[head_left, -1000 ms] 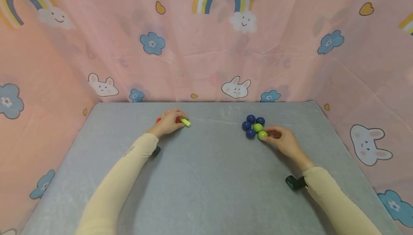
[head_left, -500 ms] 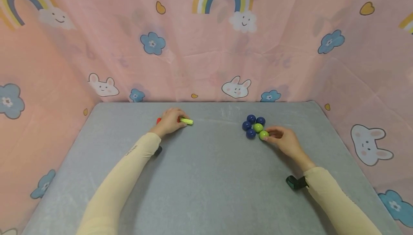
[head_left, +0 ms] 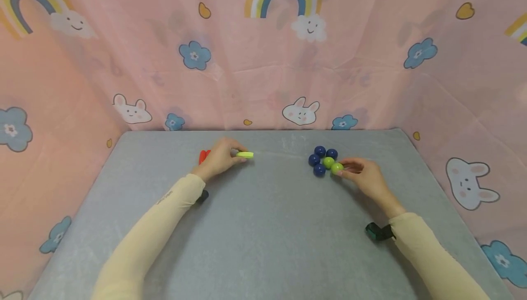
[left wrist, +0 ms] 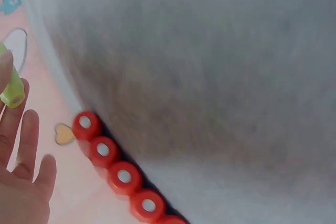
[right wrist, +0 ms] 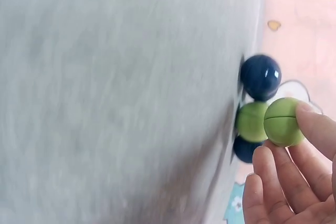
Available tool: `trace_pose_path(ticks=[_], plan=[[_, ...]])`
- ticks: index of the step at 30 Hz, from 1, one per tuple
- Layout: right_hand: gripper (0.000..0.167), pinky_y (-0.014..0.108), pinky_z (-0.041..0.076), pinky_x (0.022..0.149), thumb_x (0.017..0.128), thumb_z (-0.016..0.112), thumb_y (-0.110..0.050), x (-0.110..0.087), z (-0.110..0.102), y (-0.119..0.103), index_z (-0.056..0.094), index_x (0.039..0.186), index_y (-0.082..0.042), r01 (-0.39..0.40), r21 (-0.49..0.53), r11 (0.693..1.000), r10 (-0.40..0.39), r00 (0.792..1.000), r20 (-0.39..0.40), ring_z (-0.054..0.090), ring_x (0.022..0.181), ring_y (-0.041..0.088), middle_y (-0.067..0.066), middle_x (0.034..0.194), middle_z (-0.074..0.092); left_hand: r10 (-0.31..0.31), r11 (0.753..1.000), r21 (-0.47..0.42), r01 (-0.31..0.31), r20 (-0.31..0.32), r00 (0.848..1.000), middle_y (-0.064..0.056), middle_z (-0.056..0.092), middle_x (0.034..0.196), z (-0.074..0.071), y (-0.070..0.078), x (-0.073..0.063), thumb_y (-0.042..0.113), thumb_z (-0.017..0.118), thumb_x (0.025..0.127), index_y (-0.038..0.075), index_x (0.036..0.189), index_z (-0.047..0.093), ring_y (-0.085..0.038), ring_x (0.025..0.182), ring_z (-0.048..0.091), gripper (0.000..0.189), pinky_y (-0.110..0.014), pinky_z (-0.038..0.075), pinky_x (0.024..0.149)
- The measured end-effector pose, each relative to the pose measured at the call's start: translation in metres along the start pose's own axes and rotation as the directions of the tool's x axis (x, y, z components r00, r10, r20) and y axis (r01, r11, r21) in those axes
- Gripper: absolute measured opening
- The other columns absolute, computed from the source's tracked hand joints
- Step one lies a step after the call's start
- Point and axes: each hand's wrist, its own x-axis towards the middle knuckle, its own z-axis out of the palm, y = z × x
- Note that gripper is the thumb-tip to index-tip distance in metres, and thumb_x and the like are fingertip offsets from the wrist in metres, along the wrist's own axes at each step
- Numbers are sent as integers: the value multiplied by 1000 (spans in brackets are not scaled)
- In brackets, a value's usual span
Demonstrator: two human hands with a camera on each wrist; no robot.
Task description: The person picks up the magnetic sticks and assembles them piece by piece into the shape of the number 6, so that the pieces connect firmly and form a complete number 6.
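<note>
In the head view my left hand (head_left: 220, 157) pinches one end of a short yellow-green rod (head_left: 245, 155), its free end pointing right. The left wrist view shows a small round recess in the tip of that rod (left wrist: 13, 97). Beneath and left of this hand lie red rods (head_left: 203, 156), partly hidden; their round ends (left wrist: 124, 176) carry silvery discs. At the right, my right hand (head_left: 364, 176) holds a green ball (right wrist: 283, 121) between thumb and fingers, a seam around it. Close beside it are a second green ball (head_left: 328, 162) and several dark blue balls (head_left: 319, 170).
A grey cloth covers the table (head_left: 263, 227), which ends at a pink patterned curtain (head_left: 247, 76) along the back and sides. Small dark wrist cameras (head_left: 373, 232) stick out below both cream sleeves (head_left: 432, 249).
My left hand has shifted right with the yellow-green rod, which has turned nearly level in view, uncovering more red rods. My right hand has raised the green ball slightly, beside the other balls.
</note>
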Motion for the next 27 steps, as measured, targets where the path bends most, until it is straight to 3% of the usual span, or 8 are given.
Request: trace_pose_path(ticks=[10,19,27], plan=[[42,17,53,75,89,75,-30,-7,20,-17,66,124,-8,18,64,998,-19,999,27,69,93,13,15,118,70,29,996,-84,-24,62,998,2,74,100,14,19,-16,15,83,81,17,106,77,-14,94,63,26,-33,53,88],[39,19,53,74,85,79,-29,-15,45,-40,69,118,-10,10,163,987,-22,997,77,70,89,8,12,108,75,63,989,-139,-47,117,991,3,73,98,33,36,-31,16,83,80,17,103,75,-11,84,59,24,-24,51,76],[35,19,53,73,84,80,-20,-20,67,-59,69,115,-8,-11,204,979,-8,996,91,72,89,15,13,106,75,74,988,-148,-54,134,988,3,73,93,47,48,-37,19,83,80,16,98,76,-9,79,59,20,-20,50,70]])
